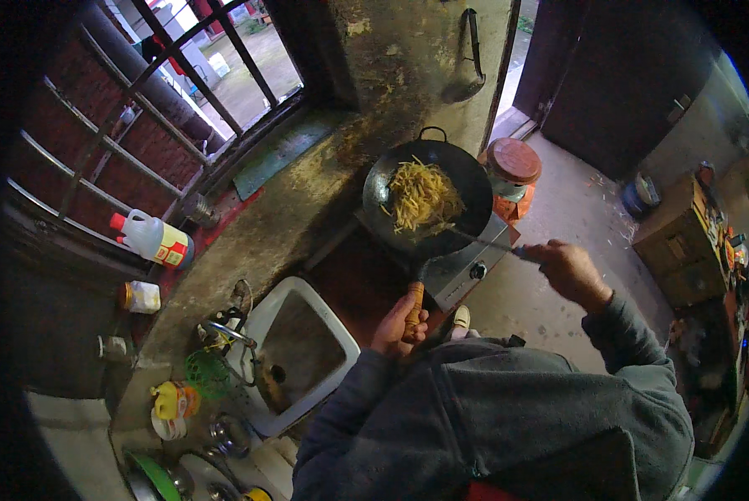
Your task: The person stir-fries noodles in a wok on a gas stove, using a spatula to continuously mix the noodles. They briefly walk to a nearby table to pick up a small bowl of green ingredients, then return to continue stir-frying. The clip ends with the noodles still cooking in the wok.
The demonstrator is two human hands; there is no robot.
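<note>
A dark metal wok [471,194] sits over a gas stove [459,278] with a knob on its front panel. My left hand [394,325] grips the wok's wooden handle [416,304]. Shredded food in yellowish strips, perhaps potato, [424,194] is heaped in the middle of the wok. In my right hand [568,270] is the handle of a long metal spatula [484,241]. Its shaft reaches over the wok's rim, and its working end is partly hidden at the near edge of the heap.
A white sink [349,351] with a faucet [232,335] stands left of the stove. Beyond the wok is a stool-like item with a round red top [513,160]. A ladle [468,87] hangs on the wall. Bottles, including a plastic jug [158,241], line the window side. Cardboard boxes [681,244] stand right.
</note>
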